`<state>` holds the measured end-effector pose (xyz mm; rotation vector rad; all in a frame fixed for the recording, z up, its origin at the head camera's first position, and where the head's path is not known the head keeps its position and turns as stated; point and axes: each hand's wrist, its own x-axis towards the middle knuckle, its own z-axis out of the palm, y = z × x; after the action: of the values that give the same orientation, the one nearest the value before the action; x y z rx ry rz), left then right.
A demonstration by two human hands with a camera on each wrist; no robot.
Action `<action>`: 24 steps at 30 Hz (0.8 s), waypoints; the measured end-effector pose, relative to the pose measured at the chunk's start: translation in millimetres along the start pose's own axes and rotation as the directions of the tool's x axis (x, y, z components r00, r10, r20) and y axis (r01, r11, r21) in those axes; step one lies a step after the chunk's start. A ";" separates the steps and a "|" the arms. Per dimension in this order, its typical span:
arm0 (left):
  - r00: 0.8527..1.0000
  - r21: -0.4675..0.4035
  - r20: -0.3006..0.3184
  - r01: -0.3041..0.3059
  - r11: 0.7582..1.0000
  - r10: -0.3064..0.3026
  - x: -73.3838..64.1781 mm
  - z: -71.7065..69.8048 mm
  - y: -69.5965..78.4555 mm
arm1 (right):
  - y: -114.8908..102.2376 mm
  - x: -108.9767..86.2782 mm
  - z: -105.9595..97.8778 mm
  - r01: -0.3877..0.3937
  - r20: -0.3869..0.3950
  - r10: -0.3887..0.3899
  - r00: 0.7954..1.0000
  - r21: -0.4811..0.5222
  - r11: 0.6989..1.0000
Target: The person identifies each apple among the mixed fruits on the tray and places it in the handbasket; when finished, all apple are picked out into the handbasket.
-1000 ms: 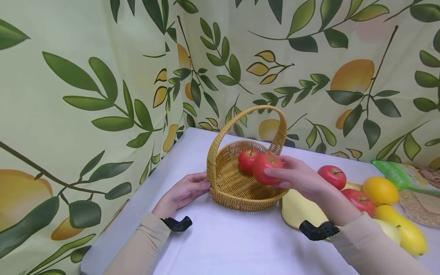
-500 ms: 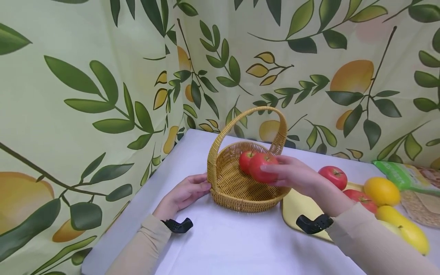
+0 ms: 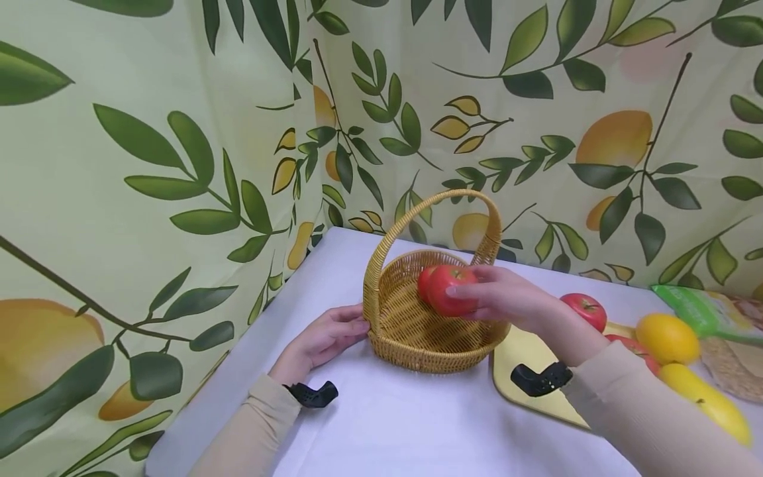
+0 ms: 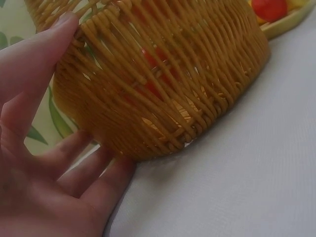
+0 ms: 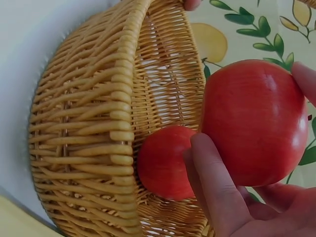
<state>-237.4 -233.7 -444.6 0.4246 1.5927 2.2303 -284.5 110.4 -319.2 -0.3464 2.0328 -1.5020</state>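
A wicker basket with a tall arched handle stands upright on the white-covered table. Inside lies one red apple, partly hidden in the head view. My right hand holds another red apple above the basket, between thumb and fingers. From the right wrist, this held apple appears higher than the basket floor. At the basket's left side, my left hand holds the wall near the handle's foot. Up close, the left thumb rests by the rim and the other fingers meet the lower wall, tips hidden.
Right of the basket lies a yellow tray. Beyond my right forearm are a red apple, another partly covered one, an orange, a long yellow fruit and a green bag. Leaf-patterned cloth hangs behind.
My right hand has carried the apple slightly left over the basket, covering more of the apple inside. My left hand keeps its place on the basket.
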 end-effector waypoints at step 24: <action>1.000 -0.002 0.008 -0.014 1.000 0.014 0.8 1.0 -1.7 | -13.2 8.7 -3.4 0.023 0.005 -0.023 1.000 -0.010 1.000</action>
<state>-237.5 -231.9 -445.9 0.4455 1.5878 2.2379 -295.2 104.1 -308.8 -0.3786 2.0396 -1.5041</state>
